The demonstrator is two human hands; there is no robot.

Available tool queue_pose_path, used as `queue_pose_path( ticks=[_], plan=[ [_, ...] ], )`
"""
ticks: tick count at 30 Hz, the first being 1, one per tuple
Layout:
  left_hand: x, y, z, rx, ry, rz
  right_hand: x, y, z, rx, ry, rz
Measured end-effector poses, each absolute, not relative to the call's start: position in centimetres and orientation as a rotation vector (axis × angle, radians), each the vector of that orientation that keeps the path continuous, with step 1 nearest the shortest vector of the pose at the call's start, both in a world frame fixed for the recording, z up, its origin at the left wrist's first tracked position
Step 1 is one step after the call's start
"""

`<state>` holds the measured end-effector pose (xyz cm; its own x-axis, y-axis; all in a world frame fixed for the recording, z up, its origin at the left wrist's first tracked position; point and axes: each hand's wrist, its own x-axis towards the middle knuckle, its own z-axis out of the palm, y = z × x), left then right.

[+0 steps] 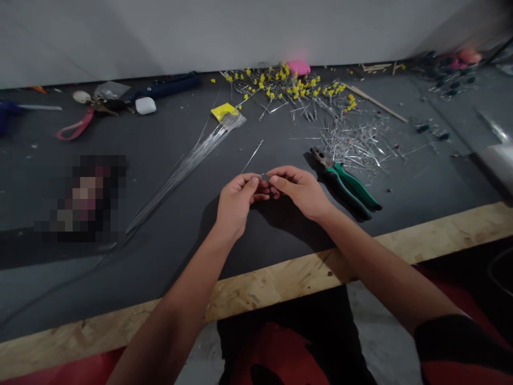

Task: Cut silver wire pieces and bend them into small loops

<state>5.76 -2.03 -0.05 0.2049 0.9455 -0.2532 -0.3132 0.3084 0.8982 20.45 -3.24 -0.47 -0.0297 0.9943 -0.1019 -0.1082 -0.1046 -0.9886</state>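
Fingers point(251, 184) of the left hand point(234, 206) and right hand point(303, 193): bent, tips brought together, both pinching one small grey piece point(265, 177) between thumbs and forefingers; its exact form is too small to tell.
Table point(72, 291): dark grey top, beneath both hands.
Wooden edging point(276, 280): pale, flecked, along the near side, under the forearms.
Bundle of straight wires point(172, 186): slanting, left of the hands, far end in a clear sleeve with a yellow label point(225, 112).
Heap of yellow-tipped wires point(294, 92): toward the back wall point(224, 35).
Heap of bare wires point(358, 140): just nearer and to the right of the yellow-tipped heap.
Pliers point(352, 187): green and black handles, right of the right hand, head beside the bare heap.
Wooden stick point(377, 104): beyond the bare heap.
Pink lump point(299, 67): behind the yellow-tipped heap.
White case point(145, 106): rounded, far left.
Single wire point(252, 156): thin, pointing away just beyond the left fingertips; cannot tell whether held.
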Motion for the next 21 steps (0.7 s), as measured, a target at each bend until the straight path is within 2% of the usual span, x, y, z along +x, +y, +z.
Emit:
queue_pose_path(
  ticks=[21],
  plan=[
    [5.0, -1.7, 1.0, 0.728, 0.880, 0.902, 21.7, -3.1, -0.6, -1.045, -0.943, 1.615]
  ],
)
